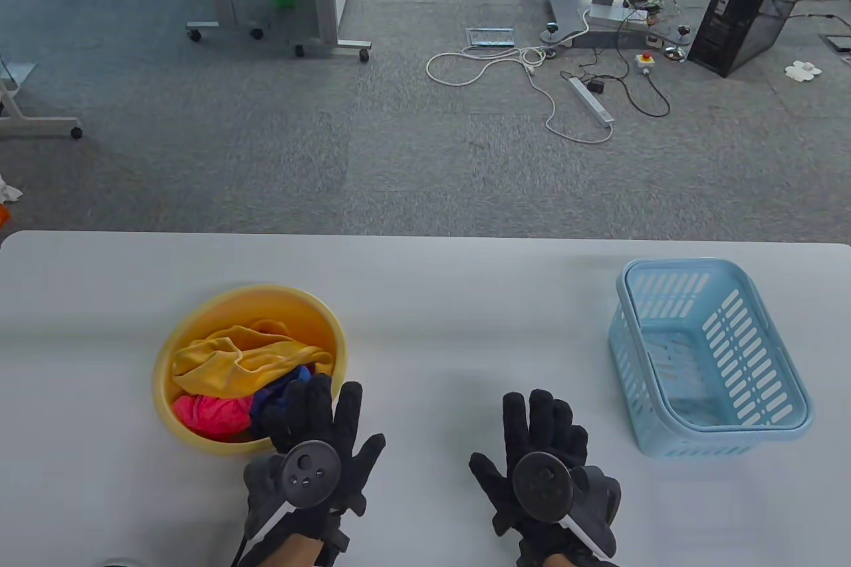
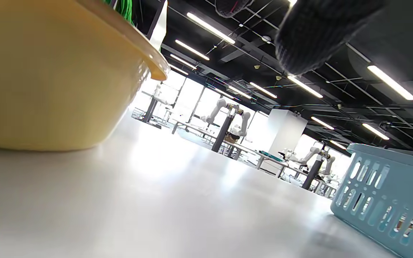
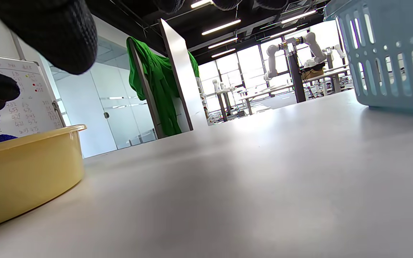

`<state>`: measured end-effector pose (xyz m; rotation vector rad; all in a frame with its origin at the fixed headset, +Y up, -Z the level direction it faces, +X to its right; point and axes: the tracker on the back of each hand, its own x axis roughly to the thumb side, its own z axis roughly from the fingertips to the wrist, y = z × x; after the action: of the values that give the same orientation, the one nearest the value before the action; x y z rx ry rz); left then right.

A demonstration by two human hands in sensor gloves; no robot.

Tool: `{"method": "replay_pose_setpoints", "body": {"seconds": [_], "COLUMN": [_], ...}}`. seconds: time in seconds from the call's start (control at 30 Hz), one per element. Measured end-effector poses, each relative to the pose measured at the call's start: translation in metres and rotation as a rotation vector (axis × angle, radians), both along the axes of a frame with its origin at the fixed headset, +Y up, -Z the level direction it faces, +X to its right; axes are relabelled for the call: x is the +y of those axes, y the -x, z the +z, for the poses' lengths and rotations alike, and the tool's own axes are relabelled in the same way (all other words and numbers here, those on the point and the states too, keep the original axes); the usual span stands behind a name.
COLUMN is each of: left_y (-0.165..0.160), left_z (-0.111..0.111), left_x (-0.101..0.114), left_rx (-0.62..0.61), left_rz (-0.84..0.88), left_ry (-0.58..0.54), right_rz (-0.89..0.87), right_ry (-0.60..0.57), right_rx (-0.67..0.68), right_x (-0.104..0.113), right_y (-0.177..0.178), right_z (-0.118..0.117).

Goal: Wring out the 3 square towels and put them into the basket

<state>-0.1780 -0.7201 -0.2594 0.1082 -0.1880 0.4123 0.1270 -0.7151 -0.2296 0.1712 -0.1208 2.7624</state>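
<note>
At lower left, the left hand [image 1: 312, 454], fingers straight and empty, overlaps the round yellow plastic basin [image 1: 199, 334] of crumpled towels [image 1: 246, 374], nearer than the right hand [image 1: 542, 460], likewise empty

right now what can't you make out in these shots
- Blue towel: table view, mostly hidden under the yellow towel and the left hand.
- Pink towel: only a bunched part shows in the yellow basin.
- Towels: left wrist view, hidden behind the basin's wall.
- Right hand: whether it touches the table.
- Blue basket: cut off by the edge in both wrist views.
</note>
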Motion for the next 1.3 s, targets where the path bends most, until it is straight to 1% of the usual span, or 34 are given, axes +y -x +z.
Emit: {"method": "replay_pose_setpoints", "body": {"seconds": [0.07, 0.17, 0.23, 0.37, 0.5, 0.53, 0.63, 0.8, 1.03, 1.1, 1.17, 1.2, 1.3], "left_y": [0.003, 0.010, 0.015, 0.030, 0.040, 0.043, 0.049, 0.056, 0.058, 0.058, 0.058, 0.058, 0.058], "left_z": [-0.005, -0.012, -0.013, -0.022, -0.028, -0.030, -0.036, -0.046, -0.061, -0.066, -0.070, -0.073, -0.079], "left_x": [0.008, 0.021, 0.031, 0.052, 0.068, 0.070, 0.072, 0.072, 0.072, 0.070, 0.068, 0.066, 0.062], "left_rx": [0.000, 0.023, 0.089, 0.142, 0.155, 0.138, 0.151, 0.194, 0.213, 0.196, 0.202, 0.201, 0.214], "left_rz": [0.020, -0.020, -0.058, -0.125, -0.176, -0.195, -0.235, -0.219, -0.265, -0.374, -0.431, -0.419, -0.390], "left_ry": [0.008, 0.016, 0.002, 0.016, 0.004, 0.009, 0.073, 0.102, 0.139, 0.096, 0.118, 0.143, 0.166], "right_rz": [-0.021, -0.030, -0.040, -0.050, -0.062, -0.065, -0.069, -0.104, -0.108, -0.125, -0.129, -0.126, -0.123], "right_ry": [0.002, -0.002, -0.006, -0.025, -0.029, -0.028, -0.022, -0.012, -0.001, -0.017, -0.022, -0.025, -0.026], "right_rx": [0.005, 0.010, 0.021, 0.028, 0.027, 0.026, 0.023, 0.024, 0.015, 0.022, 0.023, 0.026, 0.030], "right_x": [0.002, 0.004, 0.005, 0.009, 0.009, 0.009, 0.008, 0.008, 0.005, 0.004, 0.004, 0.004, 0.003], "right_y": [0.001, 0.001, 0.003, 0.005, 0.004, 0.003, 0.002, -0.002, -0.005, -0.005, -0.004, -0.004, -0.003], "right_z": [-0.001, -0.001, 0.000, 0.001, 0.001, 0.001, 0.001, 0.000, -0.002, -0.002, -0.002, -0.002, -0.002]}}
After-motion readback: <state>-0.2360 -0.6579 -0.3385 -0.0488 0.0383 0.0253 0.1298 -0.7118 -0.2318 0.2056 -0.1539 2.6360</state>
